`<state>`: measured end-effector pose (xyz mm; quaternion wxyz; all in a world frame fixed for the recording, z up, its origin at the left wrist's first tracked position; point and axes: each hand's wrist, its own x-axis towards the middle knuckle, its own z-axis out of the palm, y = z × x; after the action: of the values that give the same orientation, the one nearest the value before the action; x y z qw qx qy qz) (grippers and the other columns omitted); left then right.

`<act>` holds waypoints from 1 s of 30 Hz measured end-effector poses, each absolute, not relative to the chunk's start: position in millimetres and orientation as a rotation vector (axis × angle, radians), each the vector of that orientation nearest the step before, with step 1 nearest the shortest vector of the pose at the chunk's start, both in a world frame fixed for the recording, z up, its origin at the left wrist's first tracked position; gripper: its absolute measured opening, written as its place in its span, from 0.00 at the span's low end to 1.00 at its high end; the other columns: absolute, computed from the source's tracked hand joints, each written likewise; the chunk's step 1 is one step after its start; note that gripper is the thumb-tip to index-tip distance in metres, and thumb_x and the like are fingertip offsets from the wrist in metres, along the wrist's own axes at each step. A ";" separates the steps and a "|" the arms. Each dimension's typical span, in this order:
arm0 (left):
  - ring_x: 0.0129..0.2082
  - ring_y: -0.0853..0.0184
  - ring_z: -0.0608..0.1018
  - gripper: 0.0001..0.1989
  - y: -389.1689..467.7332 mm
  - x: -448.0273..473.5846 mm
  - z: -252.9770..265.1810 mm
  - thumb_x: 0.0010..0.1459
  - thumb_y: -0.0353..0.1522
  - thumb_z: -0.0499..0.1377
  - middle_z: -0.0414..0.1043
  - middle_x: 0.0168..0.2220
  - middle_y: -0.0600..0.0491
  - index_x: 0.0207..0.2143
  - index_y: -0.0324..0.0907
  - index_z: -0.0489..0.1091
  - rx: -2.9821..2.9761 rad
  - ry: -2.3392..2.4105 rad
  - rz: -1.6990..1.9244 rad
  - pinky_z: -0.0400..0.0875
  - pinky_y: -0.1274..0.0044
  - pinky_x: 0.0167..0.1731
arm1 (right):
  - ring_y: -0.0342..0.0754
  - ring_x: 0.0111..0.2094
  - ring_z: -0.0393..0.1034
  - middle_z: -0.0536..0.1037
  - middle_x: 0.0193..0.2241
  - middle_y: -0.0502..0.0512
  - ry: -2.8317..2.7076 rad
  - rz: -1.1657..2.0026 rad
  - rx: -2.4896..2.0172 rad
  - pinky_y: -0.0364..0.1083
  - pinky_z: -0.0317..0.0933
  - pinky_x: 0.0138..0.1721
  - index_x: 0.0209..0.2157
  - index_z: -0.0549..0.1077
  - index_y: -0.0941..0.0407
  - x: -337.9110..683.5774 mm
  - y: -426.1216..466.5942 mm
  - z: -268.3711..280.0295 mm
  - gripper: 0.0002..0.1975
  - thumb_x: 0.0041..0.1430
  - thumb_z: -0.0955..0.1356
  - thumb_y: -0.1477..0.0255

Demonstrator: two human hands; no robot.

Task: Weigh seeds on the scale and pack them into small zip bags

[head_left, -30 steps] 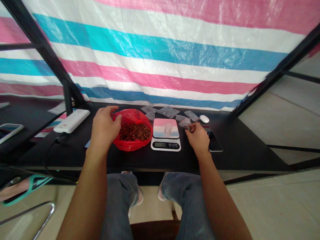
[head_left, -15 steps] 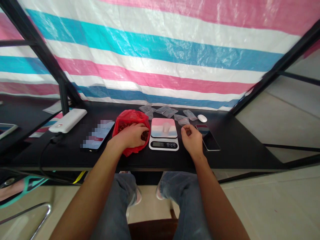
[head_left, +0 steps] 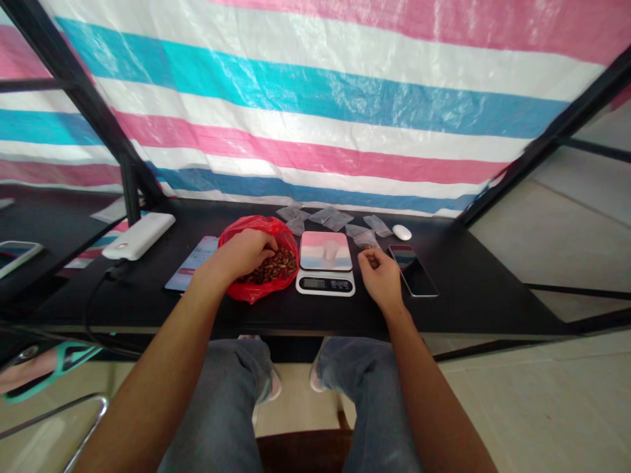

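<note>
My left hand (head_left: 250, 253) reaches over the open red plastic bag (head_left: 246, 293), its fingers curled down among small brown beans (head_left: 276, 266). What its fingertips pinch is hidden. To the right of the bag stands a white kitchen scale (head_left: 325, 284) with a pink, white and blue reflection on its plate. My right hand (head_left: 382, 274) rests on the table right of the scale, fingers curled inward; anything inside them is too small to make out. Just behind it lies a small clear zip bag (head_left: 365, 238), with several more (head_left: 332, 218) along the back.
A phone (head_left: 413, 270) lies right of my right hand, and a white computer mouse (head_left: 401, 232) sits behind it. Left of the red bag are another phone (head_left: 190, 266) and a white power bank (head_left: 139, 236) with a cable. Striped sheeting (head_left: 315, 125) hangs behind the black table (head_left: 473, 282).
My left hand has shifted left and back within the red bag, uncovering more beans on its right side. My right hand stays curled in about the same place.
</note>
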<state>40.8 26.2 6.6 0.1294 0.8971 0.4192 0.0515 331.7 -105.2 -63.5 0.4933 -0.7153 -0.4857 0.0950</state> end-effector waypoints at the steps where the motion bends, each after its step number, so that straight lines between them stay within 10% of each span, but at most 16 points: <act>1: 0.49 0.55 0.83 0.16 26.9 38.6 6.8 0.62 0.33 0.57 0.85 0.49 0.47 0.45 0.46 0.83 2.607 1.218 0.139 0.74 0.70 0.53 | 0.50 0.29 0.73 0.80 0.29 0.56 -1.177 0.231 -1.731 0.48 0.67 0.38 0.32 0.76 0.55 332.2 -105.4 -63.2 0.13 0.60 0.66 0.61; 7: 0.55 0.54 0.81 0.21 19.0 30.4 8.1 0.64 0.35 0.56 0.82 0.56 0.45 0.55 0.44 0.80 2.600 1.155 0.104 0.71 0.69 0.58 | 0.50 0.30 0.75 0.82 0.32 0.57 -1.212 0.046 -1.648 0.47 0.68 0.37 0.37 0.77 0.56 313.3 -116.0 -48.9 0.13 0.64 0.66 0.62; 14: 0.49 0.52 0.82 0.19 -18.8 55.1 11.1 0.62 0.48 0.61 0.83 0.48 0.43 0.41 0.45 0.82 2.722 1.142 0.114 0.75 0.69 0.46 | 0.46 0.27 0.74 0.83 0.30 0.53 -1.653 0.134 -1.539 0.44 0.65 0.34 0.40 0.79 0.52 249.8 -123.9 -39.7 0.11 0.68 0.65 0.65; 20: 0.41 0.55 0.83 0.14 -27.3 56.3 17.2 0.66 0.38 0.55 0.84 0.41 0.46 0.36 0.45 0.79 2.633 1.278 0.156 0.73 0.69 0.39 | 0.46 0.27 0.74 0.82 0.29 0.52 -1.601 0.159 -1.543 0.44 0.65 0.34 0.39 0.79 0.53 250.6 -122.0 -43.8 0.11 0.67 0.65 0.65; 30: 0.49 0.59 0.83 0.17 -19.2 23.7 39.0 0.61 0.35 0.53 0.85 0.47 0.53 0.40 0.46 0.83 2.350 1.016 0.285 0.74 0.71 0.56 | 0.45 0.26 0.73 0.81 0.29 0.51 -1.564 0.195 -1.513 0.45 0.66 0.34 0.39 0.79 0.53 257.0 -123.3 -48.5 0.10 0.67 0.66 0.66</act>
<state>23.7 -19.2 39.0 0.2790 0.8760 0.3789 0.1063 257.0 -123.3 -48.5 0.4604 -0.6149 -0.6353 0.0792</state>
